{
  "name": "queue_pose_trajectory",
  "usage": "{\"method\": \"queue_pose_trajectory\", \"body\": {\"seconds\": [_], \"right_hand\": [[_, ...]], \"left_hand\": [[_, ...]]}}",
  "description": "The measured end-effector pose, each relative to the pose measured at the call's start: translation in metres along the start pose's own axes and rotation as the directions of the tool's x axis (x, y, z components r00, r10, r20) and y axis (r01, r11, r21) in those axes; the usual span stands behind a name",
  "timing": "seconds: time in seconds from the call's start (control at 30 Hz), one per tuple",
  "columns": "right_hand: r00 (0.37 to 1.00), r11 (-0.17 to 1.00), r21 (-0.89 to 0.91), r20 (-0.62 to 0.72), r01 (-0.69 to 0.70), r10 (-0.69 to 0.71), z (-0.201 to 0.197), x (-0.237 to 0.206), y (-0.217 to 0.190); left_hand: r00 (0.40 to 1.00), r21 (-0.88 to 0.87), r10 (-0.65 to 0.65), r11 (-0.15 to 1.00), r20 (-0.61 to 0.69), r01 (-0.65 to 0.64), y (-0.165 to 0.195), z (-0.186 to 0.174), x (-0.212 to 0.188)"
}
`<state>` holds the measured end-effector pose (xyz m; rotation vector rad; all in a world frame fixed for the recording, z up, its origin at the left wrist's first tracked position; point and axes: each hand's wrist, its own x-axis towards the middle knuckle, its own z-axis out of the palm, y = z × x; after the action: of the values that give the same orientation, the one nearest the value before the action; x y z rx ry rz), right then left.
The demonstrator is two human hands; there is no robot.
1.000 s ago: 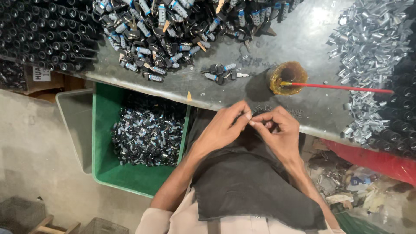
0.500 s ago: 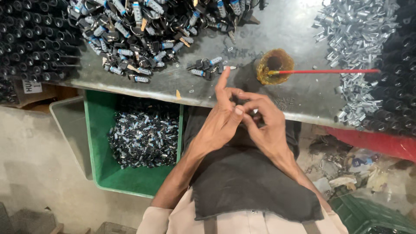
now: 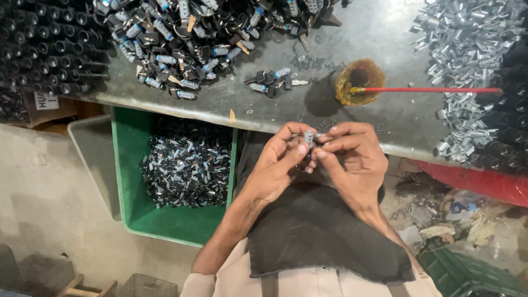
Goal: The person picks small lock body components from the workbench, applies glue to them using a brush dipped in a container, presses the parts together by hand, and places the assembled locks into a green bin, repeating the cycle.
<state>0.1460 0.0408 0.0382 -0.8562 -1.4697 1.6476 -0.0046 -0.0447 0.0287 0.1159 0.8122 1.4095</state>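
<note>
Both hands meet over my lap at the front edge of the grey worktable (image 3: 379, 38). My left hand (image 3: 278, 165) pinches a small black and silver lock part (image 3: 308, 138) between thumb and fingers. My right hand (image 3: 352, 157) grips the same part from the other side with its fingertips. A dark cloth (image 3: 313, 231) covers my lap under the hands. On the table just beyond them lies a small group of the same parts (image 3: 270, 82), with a large heap (image 3: 187, 38) further left.
A green bin (image 3: 170, 220) full of finished pieces stands at my left below the table. An amber cup (image 3: 358, 81) with a red stick (image 3: 434, 89) sits on the table. Shiny metal clips (image 3: 467, 49) pile up at right; black tubes (image 3: 38, 49) at far left.
The left hand's raised finger has folded down. Both hands now pinch the small part between them, slightly lower than before.
</note>
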Motion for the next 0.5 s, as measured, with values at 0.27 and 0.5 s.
{"method": "queue_pose_trajectory", "body": {"seconds": [0.27, 0.5], "right_hand": [[0.996, 0.996, -0.033, -0.016, -0.083, 0.082, -0.0009, 0.001, -0.0028], [1.0, 1.0, -0.023, -0.003, -0.009, 0.009, 0.0031, -0.0002, -0.0048]], "left_hand": [[0.993, 0.015, 0.112, 0.994, -0.022, -0.112, -0.0098, 0.0069, 0.0033], [0.906, 0.603, 0.423, 0.718, 0.019, -0.348, -0.0068, 0.0094, -0.0029]]}}
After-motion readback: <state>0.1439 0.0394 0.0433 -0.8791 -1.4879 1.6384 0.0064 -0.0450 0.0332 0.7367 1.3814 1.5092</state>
